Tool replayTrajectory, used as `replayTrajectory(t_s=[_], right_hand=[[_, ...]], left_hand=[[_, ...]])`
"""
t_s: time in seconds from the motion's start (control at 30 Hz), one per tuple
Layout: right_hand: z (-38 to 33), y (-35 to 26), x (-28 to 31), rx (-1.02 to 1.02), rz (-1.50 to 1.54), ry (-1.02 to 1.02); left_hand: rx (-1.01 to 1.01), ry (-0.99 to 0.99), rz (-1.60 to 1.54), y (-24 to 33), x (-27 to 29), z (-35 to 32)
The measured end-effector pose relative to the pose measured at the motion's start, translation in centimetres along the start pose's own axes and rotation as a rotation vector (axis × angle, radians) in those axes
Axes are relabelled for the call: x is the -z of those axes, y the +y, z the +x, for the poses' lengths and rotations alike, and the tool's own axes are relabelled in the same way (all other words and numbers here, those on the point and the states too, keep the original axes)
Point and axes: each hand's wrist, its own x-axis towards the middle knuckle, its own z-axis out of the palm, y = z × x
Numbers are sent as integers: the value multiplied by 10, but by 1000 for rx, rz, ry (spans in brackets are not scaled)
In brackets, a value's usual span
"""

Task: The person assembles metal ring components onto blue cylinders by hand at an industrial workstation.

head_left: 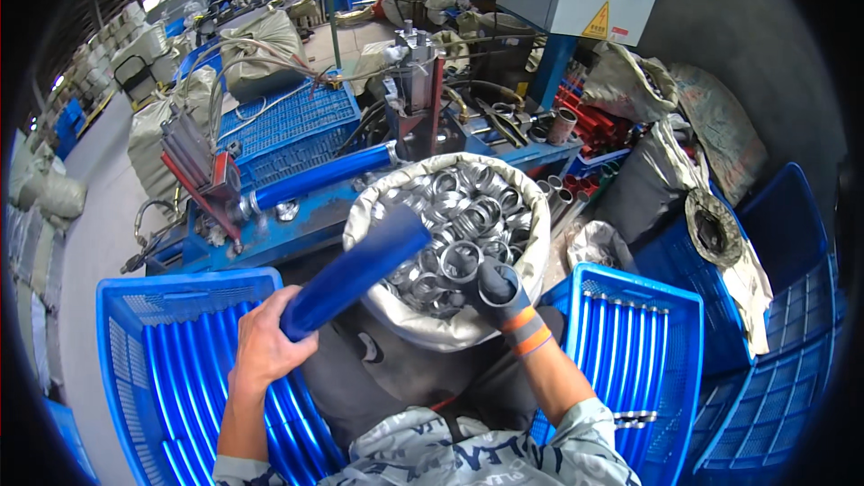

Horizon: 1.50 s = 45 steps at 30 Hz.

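Left fingers: wrapping around the lower end of a blue tube
Tube's place: slanting upward over the near-left rim of a white sack
Right fingers: wearing a dark glove, touching a silver metal ring; cannot tell whether gripping
Sack: holding many loose rings
Crates: flanking the sack, carrying more blue tubes
Machine: standing beyond, supporting another tube

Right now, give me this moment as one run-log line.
left hand: holds blue tube | gloved right hand: at metal ring, grip unclear | white sack: filled with metal rings
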Motion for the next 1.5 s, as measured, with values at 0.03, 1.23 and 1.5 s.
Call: replayTrajectory(t_s=[0.03, 1.23, 1.5], right_hand=[[4, -6, 0, -204, 458, -27], [16, -68, 9, -203, 664, -173], [12, -16, -3, -599, 737, 47]], left_hand=[[-47, -44, 21, 8, 4, 2], [-248, -112, 259, -15, -10, -10], [129, 352, -1177, -18, -28, -12]])
